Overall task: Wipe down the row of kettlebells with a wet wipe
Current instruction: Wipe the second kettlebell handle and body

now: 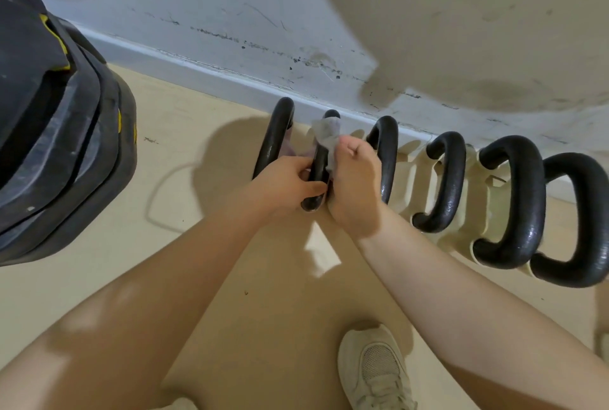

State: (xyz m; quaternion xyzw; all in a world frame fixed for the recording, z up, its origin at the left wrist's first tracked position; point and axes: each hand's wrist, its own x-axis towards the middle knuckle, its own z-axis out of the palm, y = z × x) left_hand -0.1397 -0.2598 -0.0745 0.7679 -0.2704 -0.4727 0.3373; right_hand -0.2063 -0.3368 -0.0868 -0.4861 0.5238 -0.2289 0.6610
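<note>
Shoe (375, 373): nearest the camera, on the floor (184, 119) below the right forearm; a dropped weight would land near it.
Plate stack (56, 133): black weight plates at far left, apart from the work.
Kettlebell row (507, 202): six black handles along the wall (263, 30), running left to right, cream bodies below.
Second kettlebell handle (318, 169): second from the left, between both hands; its neighbours stand close on either side, so knuckles could be pinched if it tips.
Left hand (286, 182): fingers curled round the near part of this handle, steadying it.
Right hand (356, 185): fingers closed, pinching the wet wipe (326, 133) against the handle.
Wet wipe: bunched over the far part of the handle.
Risk: wet handle may slip from the grip; bunched wipe may miss the undersides.
</note>
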